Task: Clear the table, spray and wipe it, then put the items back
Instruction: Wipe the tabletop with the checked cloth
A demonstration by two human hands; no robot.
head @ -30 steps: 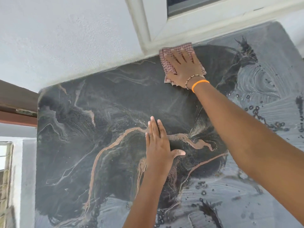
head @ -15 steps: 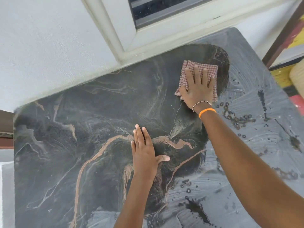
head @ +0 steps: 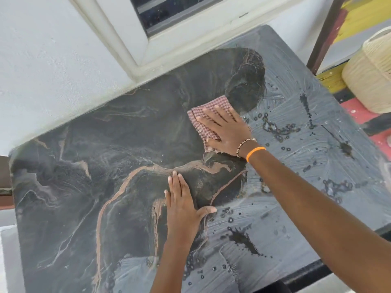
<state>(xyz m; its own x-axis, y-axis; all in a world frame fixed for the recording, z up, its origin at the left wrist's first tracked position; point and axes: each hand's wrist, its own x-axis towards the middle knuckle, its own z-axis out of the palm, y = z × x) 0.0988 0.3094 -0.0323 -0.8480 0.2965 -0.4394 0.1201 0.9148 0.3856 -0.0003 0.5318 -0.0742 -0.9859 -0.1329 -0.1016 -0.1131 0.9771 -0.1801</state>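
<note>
Checked cloth at frame centre, pressed flat on the marbled tabletop under the spread, unclosed right hand. Left hand lower centre, flat, empty, bracing. Cleared and sprayed already; left half wiped dark, right and lower parts streaked, droplets remaining; items unreturned.

White textured wall, white window frame, daylight

Bright, even daylight with soft, faint shadows. The wet table shows pale sheen. Edges bend from the wide lens; detail is slightly soft.
</note>
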